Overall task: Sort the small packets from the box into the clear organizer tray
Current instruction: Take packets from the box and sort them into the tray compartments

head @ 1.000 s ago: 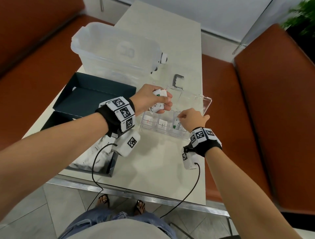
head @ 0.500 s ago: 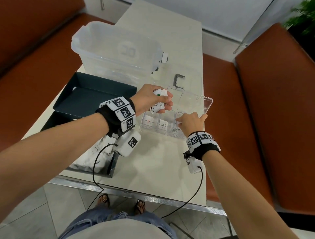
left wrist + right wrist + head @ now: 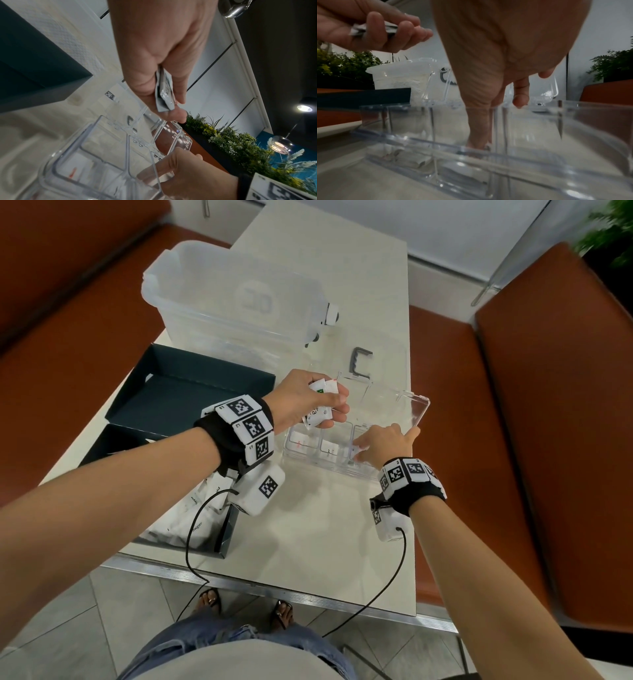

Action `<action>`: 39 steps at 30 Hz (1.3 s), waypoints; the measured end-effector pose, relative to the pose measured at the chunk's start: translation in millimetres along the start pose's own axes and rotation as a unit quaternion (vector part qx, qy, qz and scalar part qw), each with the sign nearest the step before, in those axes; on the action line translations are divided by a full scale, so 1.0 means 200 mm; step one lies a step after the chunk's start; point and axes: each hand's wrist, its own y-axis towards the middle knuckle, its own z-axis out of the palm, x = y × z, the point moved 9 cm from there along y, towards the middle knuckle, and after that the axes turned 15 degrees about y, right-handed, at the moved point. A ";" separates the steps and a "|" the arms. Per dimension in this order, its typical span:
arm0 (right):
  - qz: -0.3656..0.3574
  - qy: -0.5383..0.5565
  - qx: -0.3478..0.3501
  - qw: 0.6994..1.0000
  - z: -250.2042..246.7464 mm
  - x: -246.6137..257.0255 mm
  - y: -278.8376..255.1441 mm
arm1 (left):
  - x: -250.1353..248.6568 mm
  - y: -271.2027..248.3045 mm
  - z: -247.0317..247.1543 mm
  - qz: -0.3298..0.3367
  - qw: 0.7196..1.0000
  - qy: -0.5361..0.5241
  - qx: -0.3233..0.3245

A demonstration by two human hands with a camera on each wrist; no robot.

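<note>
We noted the left hand (image 3: 301,402) above the tray (image 3: 416,419), fingers curled round a small bunch of packets (image 3: 320,405) — white paper sachets, one with a green mark. The right hand (image 3: 383,445) reached down into the tray's right-hand compartment, fingertips low inside it; whether it pinched a packet there we could not tell. Two more packets lay flat in the neighbouring compartments; others sat in the box (image 3: 178,525). We judged the packets light, soft and crinkly, prone to slip from a bunch — best pinched singly at a sealed edge. The tray looked stiff, slick and light enough to skid when pushed
</note>
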 end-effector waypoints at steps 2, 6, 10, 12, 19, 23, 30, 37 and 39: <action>0.000 0.002 0.005 1.000 0.00 0.00 0.01 | 0.00 0.00 -0.01 0.000 1.000 -0.001 -0.002; -0.005 -0.004 -0.005 1.000 0.00 0.01 0.00 | 0.01 0.01 -0.01 -0.009 1.000 -0.017 -0.009; -0.005 0.036 -0.025 0.999 -0.05 0.00 -0.04 | 0.02 0.01 0.02 -0.046 0.998 -0.047 0.000; -0.014 0.059 -0.057 0.997 -0.12 0.00 -0.07 | 0.02 0.00 0.03 -0.073 0.994 -0.075 0.013; -0.127 0.349 -0.265 0.890 -0.54 0.16 -0.34 | 0.02 -0.01 0.05 -0.118 0.983 -0.141 0.031; -0.206 0.357 -0.156 0.897 -0.53 0.39 -0.38 | -0.01 -0.01 0.10 -0.124 0.984 -0.113 0.055; -0.165 0.439 -0.177 0.865 -0.58 0.26 -0.30 | -0.08 -0.06 0.17 -0.107 0.976 -0.149 0.114; -0.102 0.526 -0.185 0.824 -0.59 0.12 -0.25 | -0.06 -0.07 0.13 -0.082 0.987 -0.109 0.089; -0.090 0.549 -0.187 0.810 -0.60 0.08 -0.24 | -0.05 -0.07 0.12 -0.078 0.990 -0.085 0.081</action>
